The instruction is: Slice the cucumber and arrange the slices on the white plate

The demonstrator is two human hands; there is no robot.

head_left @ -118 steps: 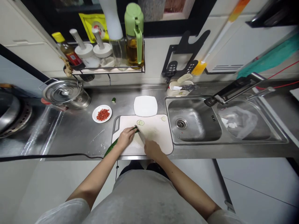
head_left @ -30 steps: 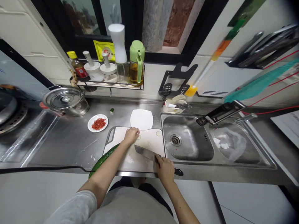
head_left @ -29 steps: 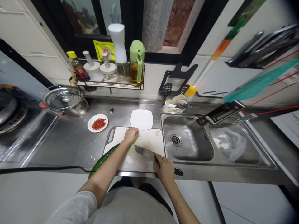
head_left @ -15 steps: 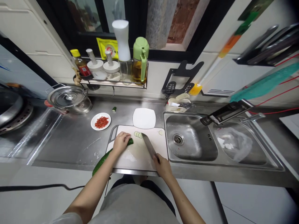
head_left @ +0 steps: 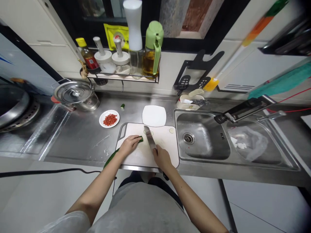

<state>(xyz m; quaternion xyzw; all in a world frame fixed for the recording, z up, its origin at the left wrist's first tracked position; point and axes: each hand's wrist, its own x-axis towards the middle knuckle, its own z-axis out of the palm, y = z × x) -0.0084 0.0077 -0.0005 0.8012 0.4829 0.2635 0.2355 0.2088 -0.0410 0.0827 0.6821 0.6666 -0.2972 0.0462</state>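
Note:
On the white cutting board [head_left: 167, 142], my left hand [head_left: 130, 145] is closed over a short green cucumber piece [head_left: 141, 139]. My right hand [head_left: 162, 158] grips a kitchen knife [head_left: 150, 137], its blade pointing away from me and lying over cucumber slices that it partly hides. One pale slice [head_left: 171, 130] rests near the board's far right corner. A longer green cucumber [head_left: 111, 158] lies at the board's left edge, partly behind my left forearm. Just beyond the board is an empty white square plate [head_left: 154, 116].
A plate of chopped red pieces [head_left: 109, 119] and a small cucumber end [head_left: 122, 106] sit left of the square plate. A lidded pot [head_left: 76, 94] stands further left. The sink [head_left: 202, 136] is at the right, and a seasoning rack [head_left: 123, 77] hangs above the counter.
The view has shifted, so the counter items appear higher. The knife blade has moved left over the slices, and my right hand has come closer to my left hand.

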